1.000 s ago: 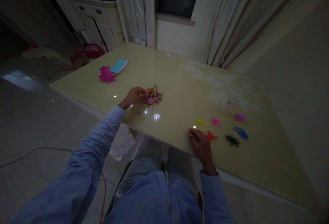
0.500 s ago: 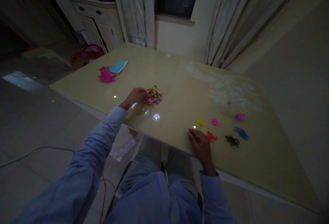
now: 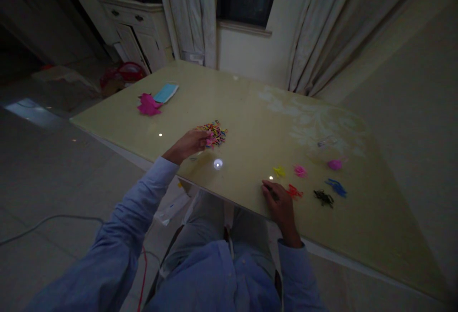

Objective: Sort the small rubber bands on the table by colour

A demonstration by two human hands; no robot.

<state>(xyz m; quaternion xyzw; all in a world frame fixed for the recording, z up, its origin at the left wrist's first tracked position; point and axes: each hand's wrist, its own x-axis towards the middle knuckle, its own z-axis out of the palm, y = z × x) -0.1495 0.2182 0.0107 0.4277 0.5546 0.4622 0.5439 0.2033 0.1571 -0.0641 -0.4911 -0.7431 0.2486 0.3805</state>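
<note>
The mixed heap of small multicoloured bands [image 3: 217,135], thin and loop-like, lies at the fingertips of the left hand [image 3: 189,144], on the tabletop's left half. The hand reaches in from the near left, its thumb and fingers drawn closely together at the heap's near-left edge. A pink bit shows by the tips, but whether it is pinched there or lies behind them cannot be told.

The right hand [image 3: 281,202] rests by the near edge, fingers loosely curled and thumb close to the forefinger; the palm is turned from view, so whether it has hold of anything cannot be told. Just right of it lies a small tangle of red bands [image 3: 294,191], with yellow bands [image 3: 279,171] and pink bands [image 3: 299,171] farther off, and black bands [image 3: 324,198] and blue bands [image 3: 336,187] to the right.

The left hand covers part of the mixed heap, and dim light blurs single loops. Beyond the blue bands sit a rounded purple-pink lump [image 3: 335,164] and a clear, crinkled piece, perhaps plastic [image 3: 327,141].

The glossy cream table [image 3: 243,107] mirrors bright lamp spots. At far left, a crumpled magenta sheet [image 3: 149,104] touches a flat, pleated light-blue face mask [image 3: 166,92].
</note>
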